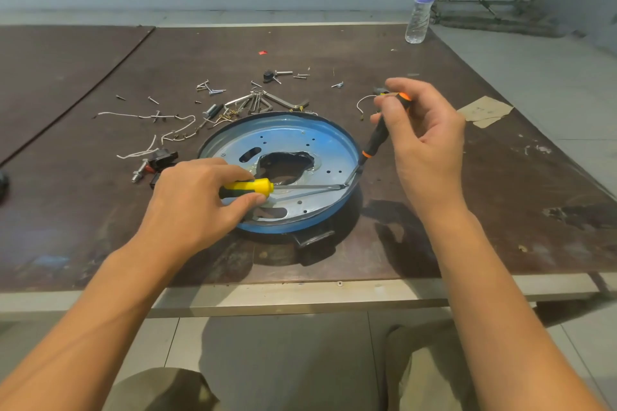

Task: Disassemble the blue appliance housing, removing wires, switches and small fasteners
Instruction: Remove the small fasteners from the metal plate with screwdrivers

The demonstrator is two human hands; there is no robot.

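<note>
gripping one screwdriver apiece over one blue housing (293,138): left hand (197,200) yellow screwdriver (257,186), right hand (424,133) orange screwdriver (375,140)

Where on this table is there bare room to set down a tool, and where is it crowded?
Bare: the left panel beyond the seam; the far strip between the red scrap and the bottle; the near right corner, between the paper scrap and the table edge. Crowded: behind and left of the housing, with screws, wires, hex keys and switches.
</note>
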